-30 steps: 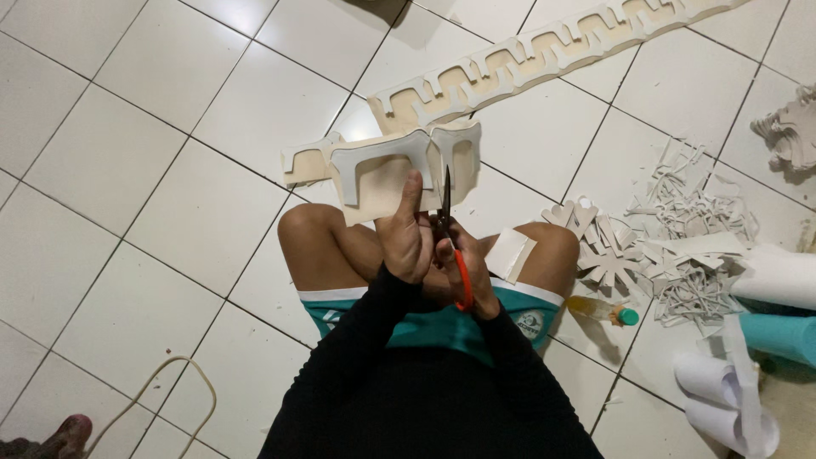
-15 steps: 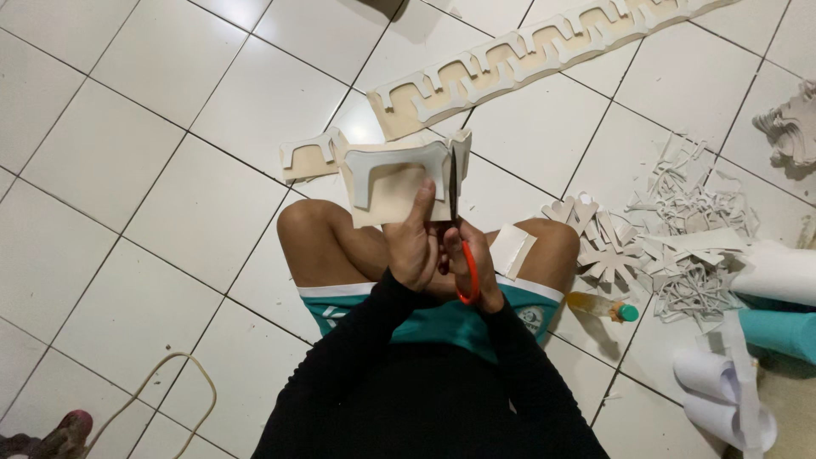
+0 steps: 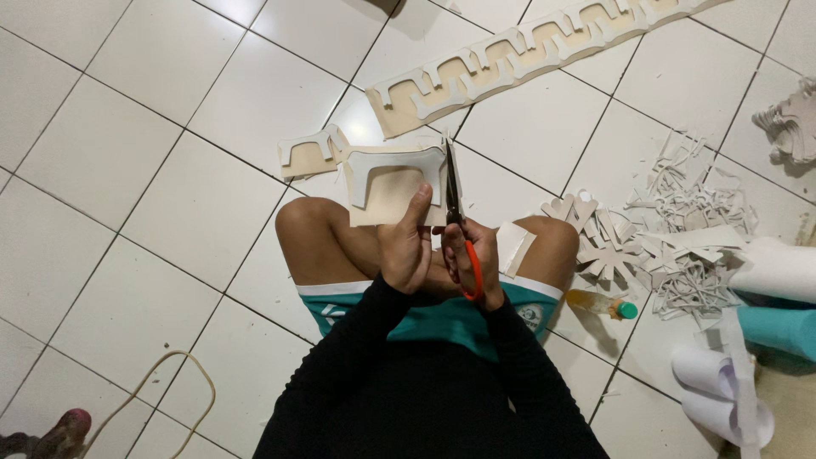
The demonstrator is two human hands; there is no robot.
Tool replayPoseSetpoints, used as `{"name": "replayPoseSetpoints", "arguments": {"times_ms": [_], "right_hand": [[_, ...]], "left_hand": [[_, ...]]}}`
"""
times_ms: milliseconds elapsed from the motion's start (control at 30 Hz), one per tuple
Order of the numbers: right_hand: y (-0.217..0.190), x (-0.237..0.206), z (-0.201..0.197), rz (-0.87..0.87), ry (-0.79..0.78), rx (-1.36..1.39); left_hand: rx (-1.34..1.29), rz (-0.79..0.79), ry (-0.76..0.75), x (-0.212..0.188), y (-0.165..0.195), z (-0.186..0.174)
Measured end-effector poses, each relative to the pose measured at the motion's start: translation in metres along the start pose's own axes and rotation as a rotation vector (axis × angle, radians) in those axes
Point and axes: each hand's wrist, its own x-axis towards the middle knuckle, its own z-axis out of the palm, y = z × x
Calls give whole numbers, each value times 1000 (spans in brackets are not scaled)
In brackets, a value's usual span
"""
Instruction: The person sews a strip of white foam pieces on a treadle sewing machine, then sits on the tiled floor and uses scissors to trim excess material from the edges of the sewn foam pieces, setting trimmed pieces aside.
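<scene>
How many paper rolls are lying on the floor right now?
3, all at the right edge: a white roll, a teal roll just below it, and a loosely curled white roll lowest. More may lie outside the view.

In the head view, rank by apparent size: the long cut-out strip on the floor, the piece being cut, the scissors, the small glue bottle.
1. Long cut-out strip
2. Piece being cut, held by left hand
3. Scissors, in right hand
4. Glue bottle
</scene>
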Motion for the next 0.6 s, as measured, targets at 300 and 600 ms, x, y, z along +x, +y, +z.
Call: {"name": "replayPoseSetpoints", "arguments": {"times_ms": [300, 600], "right_hand": [[1, -2, -1, -35, -3, -38], [-1, -2, -3, -50, 96, 10]], "left_hand": [[-8, -22, -1, 1, 3, -7], [110, -1, -63, 4, 19, -4]]}}
